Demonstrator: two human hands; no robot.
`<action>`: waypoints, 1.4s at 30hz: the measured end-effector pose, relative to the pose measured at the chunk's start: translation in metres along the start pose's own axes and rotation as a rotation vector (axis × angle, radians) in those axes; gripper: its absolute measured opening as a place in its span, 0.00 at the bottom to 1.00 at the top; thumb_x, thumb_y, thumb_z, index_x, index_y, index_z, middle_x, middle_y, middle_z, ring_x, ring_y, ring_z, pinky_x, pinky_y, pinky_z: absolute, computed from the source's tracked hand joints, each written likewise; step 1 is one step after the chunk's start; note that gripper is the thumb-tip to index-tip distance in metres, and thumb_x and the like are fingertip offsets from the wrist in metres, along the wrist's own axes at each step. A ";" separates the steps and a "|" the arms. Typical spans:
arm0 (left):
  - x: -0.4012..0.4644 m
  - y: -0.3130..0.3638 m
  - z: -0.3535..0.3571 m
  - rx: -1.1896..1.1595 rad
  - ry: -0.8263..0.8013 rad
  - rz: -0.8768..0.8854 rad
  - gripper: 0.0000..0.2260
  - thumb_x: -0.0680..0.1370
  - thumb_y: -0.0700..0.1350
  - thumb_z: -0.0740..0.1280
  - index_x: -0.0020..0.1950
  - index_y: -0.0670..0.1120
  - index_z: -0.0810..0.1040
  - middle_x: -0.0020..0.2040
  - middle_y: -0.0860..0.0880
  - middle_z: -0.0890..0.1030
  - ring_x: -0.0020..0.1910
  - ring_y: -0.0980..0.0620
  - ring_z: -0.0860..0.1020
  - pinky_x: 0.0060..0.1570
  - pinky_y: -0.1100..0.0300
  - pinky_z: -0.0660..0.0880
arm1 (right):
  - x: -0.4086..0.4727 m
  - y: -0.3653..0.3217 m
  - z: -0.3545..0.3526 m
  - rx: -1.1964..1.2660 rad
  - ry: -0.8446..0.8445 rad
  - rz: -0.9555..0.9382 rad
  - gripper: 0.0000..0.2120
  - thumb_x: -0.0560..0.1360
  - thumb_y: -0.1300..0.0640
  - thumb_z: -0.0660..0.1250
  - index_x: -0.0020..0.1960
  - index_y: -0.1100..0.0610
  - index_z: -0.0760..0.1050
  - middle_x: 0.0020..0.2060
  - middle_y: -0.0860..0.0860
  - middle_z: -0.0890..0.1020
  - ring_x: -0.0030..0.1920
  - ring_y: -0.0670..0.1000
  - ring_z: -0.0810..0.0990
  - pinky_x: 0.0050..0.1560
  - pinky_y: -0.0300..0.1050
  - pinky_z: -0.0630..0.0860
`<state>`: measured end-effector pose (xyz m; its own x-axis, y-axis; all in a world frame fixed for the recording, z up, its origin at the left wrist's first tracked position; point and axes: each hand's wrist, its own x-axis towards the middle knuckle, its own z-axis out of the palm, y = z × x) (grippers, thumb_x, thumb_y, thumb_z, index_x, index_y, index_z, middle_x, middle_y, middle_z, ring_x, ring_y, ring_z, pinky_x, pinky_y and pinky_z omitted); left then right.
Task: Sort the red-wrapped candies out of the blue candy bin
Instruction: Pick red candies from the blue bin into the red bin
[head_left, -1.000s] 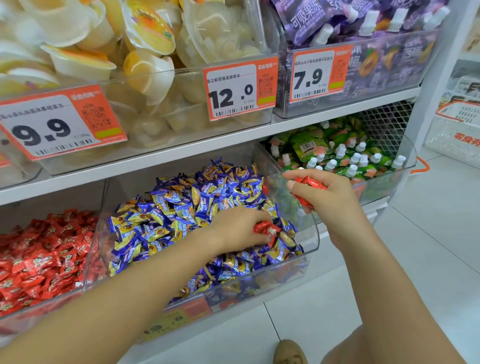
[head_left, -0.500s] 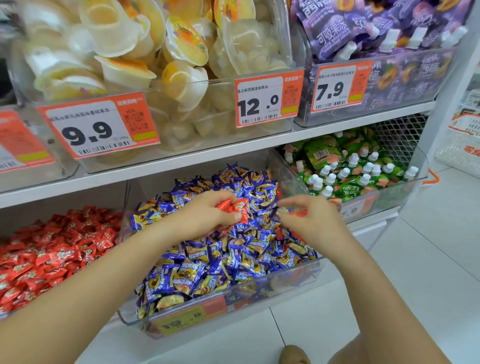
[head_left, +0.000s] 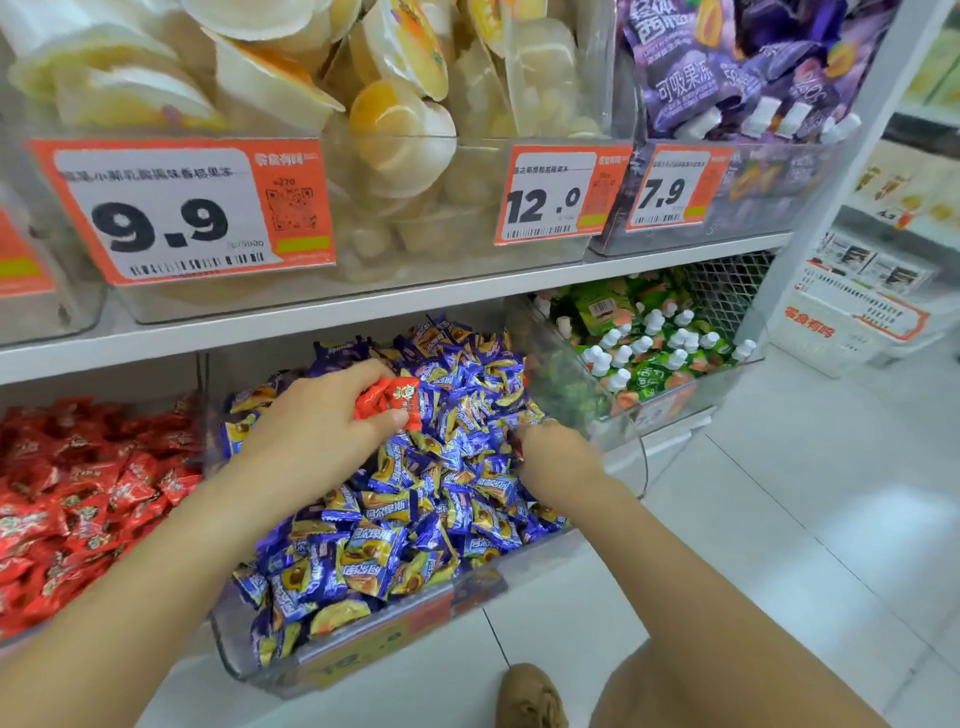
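The left hand (head_left: 317, 431) pinches red-wrapped candies (head_left: 390, 402) above the blue candy bin (head_left: 363, 660); the red candy bin (head_left: 78, 499) lies just leftward (nearer this hand). The right hand (head_left: 558, 452) digs in, fingers hidden.

Both forearms are bare from the frame's lower edge up to the wrists, with no sleeve showing. The left hand (head_left: 322, 431) and the right hand (head_left: 558, 457) wear no gloves, and no rings or watch show on them. At the bottom edge sits a tan, soft-looking shoe (head_left: 530, 699), beside a bare knee (head_left: 649, 691).
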<state>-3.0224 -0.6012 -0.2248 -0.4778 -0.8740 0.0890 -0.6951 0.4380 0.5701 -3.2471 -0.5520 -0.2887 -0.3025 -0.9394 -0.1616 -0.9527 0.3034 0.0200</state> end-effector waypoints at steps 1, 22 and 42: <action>-0.001 0.000 -0.003 -0.011 -0.007 0.004 0.04 0.77 0.54 0.65 0.51 0.58 0.74 0.37 0.55 0.81 0.35 0.55 0.78 0.39 0.55 0.75 | 0.001 -0.003 0.000 -0.013 0.017 -0.012 0.13 0.76 0.65 0.60 0.60 0.59 0.72 0.55 0.58 0.77 0.52 0.59 0.79 0.41 0.46 0.71; -0.007 -0.007 -0.018 -1.059 -0.468 -0.220 0.08 0.74 0.47 0.67 0.50 0.47 0.72 0.36 0.47 0.77 0.22 0.56 0.64 0.21 0.66 0.60 | -0.053 -0.018 -0.069 1.406 -0.182 0.140 0.07 0.75 0.56 0.68 0.51 0.54 0.81 0.38 0.49 0.81 0.37 0.47 0.75 0.37 0.39 0.73; -0.070 -0.080 -0.104 -0.833 -0.454 -0.049 0.03 0.75 0.48 0.66 0.47 0.50 0.77 0.41 0.43 0.80 0.29 0.54 0.71 0.18 0.66 0.61 | -0.079 -0.134 -0.093 1.880 -0.607 0.108 0.07 0.69 0.63 0.69 0.46 0.61 0.84 0.40 0.58 0.83 0.37 0.54 0.81 0.27 0.39 0.77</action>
<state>-2.8776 -0.5967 -0.1914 -0.7431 -0.6454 -0.1766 -0.1967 -0.0416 0.9796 -3.0986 -0.5330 -0.1864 0.0894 -0.8638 -0.4958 0.4166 0.4846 -0.7692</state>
